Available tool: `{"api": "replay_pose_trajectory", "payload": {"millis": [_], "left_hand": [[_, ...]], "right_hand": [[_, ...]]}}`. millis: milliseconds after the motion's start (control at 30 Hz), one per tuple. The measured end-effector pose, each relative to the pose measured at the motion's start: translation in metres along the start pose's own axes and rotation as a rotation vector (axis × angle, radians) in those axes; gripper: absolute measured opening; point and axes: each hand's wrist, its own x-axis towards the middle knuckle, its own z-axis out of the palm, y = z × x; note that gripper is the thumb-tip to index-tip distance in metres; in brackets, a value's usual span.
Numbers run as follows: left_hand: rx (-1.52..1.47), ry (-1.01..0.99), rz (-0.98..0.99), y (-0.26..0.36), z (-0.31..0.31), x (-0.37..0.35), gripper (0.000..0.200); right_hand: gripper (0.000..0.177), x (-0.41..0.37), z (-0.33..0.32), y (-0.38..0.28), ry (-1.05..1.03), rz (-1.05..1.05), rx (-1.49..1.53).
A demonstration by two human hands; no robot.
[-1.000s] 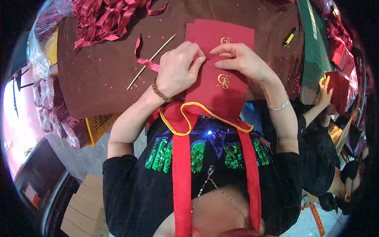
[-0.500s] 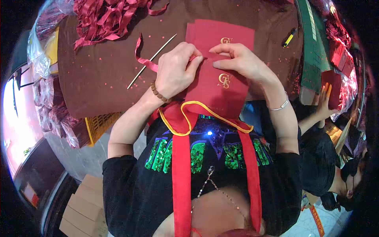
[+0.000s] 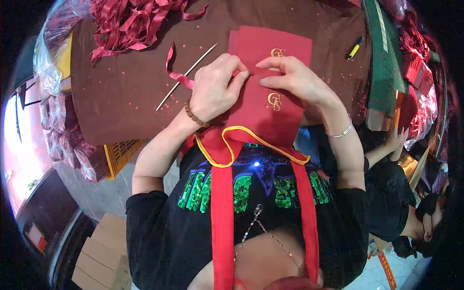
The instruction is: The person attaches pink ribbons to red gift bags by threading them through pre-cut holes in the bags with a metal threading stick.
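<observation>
Hands are barely shifting: left hand (image 3: pixel 215 89) is pinching ribbon (image 3: pixel 176 73) at the pouch (image 3: pixel 261 113), right hand (image 3: pixel 295 79) is pressing it flat, fingers extended; threading seemingly calls for steady tension.

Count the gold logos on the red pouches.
2. One gold logo lies on the top pouch beside the right hand; the other on the pouch beneath, farther away. More may be hidden.

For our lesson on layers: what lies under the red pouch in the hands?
Under the held pouch shows a second pouch on the table; its lower half is covered.
</observation>
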Motion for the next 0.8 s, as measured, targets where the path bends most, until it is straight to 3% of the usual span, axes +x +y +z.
{"api": "replay_pose_trajectory", "payload": {"millis": [267,567,733,800], "left_hand": [[-0.015,0.010,-0.019,0.0028,-0.0003,-0.0025,0.007],[0.012,-0.025,-0.013,0.0020,-0.0035,-0.0006,0.008],[0.240,0.026,0.236,-0.0022,-0.0015,0.0000,0.010],[0.190,0.017,0.213,-0.0044,-0.0023,-0.0005,0.010]], "right_hand": [[0.039,-0.0015,-0.0006,-0.0055,-0.048,0.055,0.085],[0.039,-0.0008,0.0026,-0.0033,-0.051,-0.042,0.080],[0.038,0.0001,0.0054,0.0015,-0.042,-0.046,0.079],[0.038,-0.0012,0.0045,-0.0031,-0.058,-0.004,0.092]]}}
